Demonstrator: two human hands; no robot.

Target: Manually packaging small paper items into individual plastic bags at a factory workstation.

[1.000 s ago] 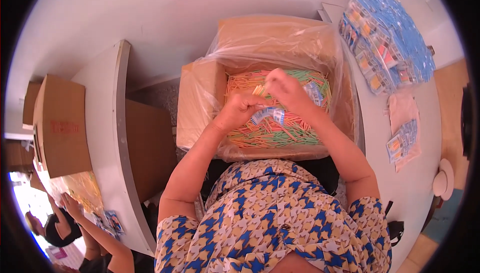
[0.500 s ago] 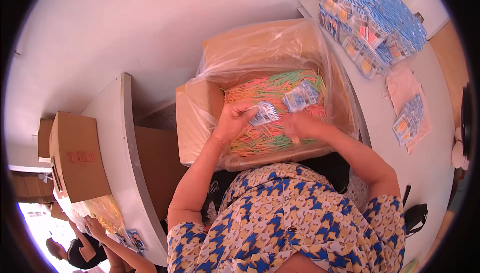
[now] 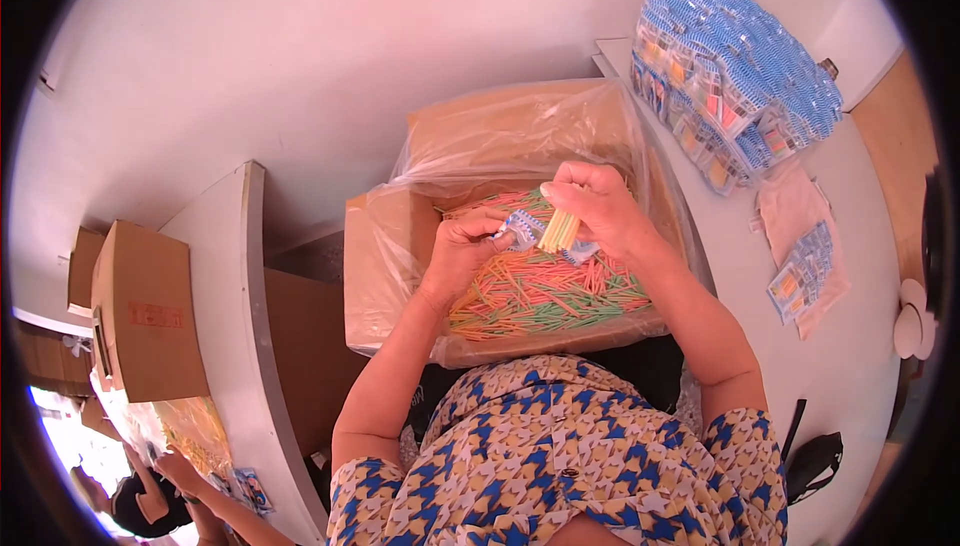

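My left hand (image 3: 466, 249) pinches a small clear and blue plastic bag (image 3: 522, 230) over an open cardboard box. Just beside it, my right hand (image 3: 603, 208) is closed round a bundle of thin pale yellow sticks (image 3: 559, 231), their lower ends close to the bag. Whether they touch the bag I cannot tell. Below the hands, the plastic-lined box (image 3: 375, 276) holds loose thin sticks (image 3: 545, 296) in pink, orange, green and yellow. Another blue and clear bag (image 3: 582, 252) lies on them, partly hidden by the right hand and its bundle.
A large pile of blue-topped packets (image 3: 740, 66) stands at the back right. In front of it, flat packets (image 3: 803, 271) lie on a pink cloth (image 3: 785, 208). Left of a white partition (image 3: 250, 296) is a closed cardboard box (image 3: 150, 316); another person's arm (image 3: 215, 501) works below it.
My right hand has risen from among the loose sticks and now grips a yellow bundle beside the bag. My left hand keeps its pinch on the bag. The view has shifted slightly.
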